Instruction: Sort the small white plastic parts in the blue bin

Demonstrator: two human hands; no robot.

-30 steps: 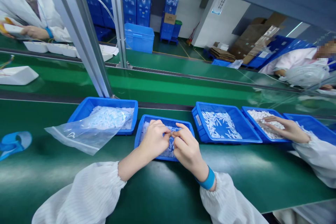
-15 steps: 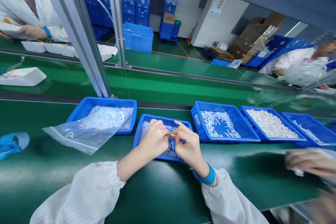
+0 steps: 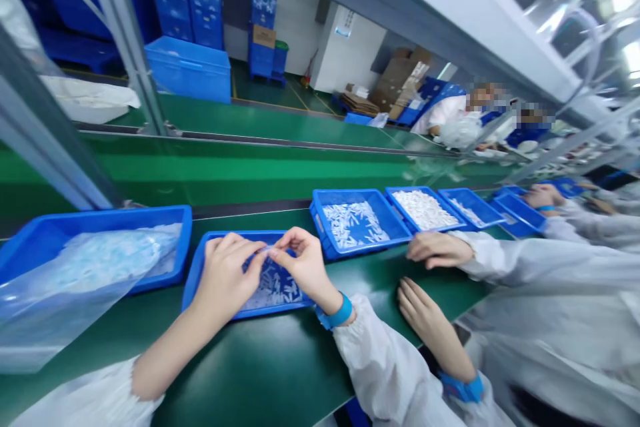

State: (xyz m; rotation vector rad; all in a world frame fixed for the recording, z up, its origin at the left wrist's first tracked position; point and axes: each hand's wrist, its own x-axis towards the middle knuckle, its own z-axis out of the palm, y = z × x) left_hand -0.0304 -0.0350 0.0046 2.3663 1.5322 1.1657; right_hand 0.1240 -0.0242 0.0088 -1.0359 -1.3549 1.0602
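My left hand [image 3: 233, 270] and my right hand [image 3: 303, 263] meet fingertip to fingertip above a blue tray [image 3: 197, 273]. Between their pinched fingers is a small whitish piece [image 3: 269, 250], too small to make out further. Many small pale strip-like pieces [image 3: 280, 285] lie in the tray beneath. A blue band [image 3: 341, 312] circles my right wrist. To the left, a clear plastic bag [image 3: 107, 257] of pale blue and white pieces rests in another blue tray [image 3: 187, 230] and hangs over its front edge.
Further right stand blue trays of small white parts [image 3: 425, 208]. A co-worker's hands [image 3: 440, 250] are over the green table [image 3: 280, 373] close to my right arm. A metal post [image 3: 55, 127] rises behind the left tray. Other people sit farther along the line.
My view has swung to the right, so the trays appear farther left and more of the co-worker shows. My hands stay together over the same tray, fingertips still pinched.
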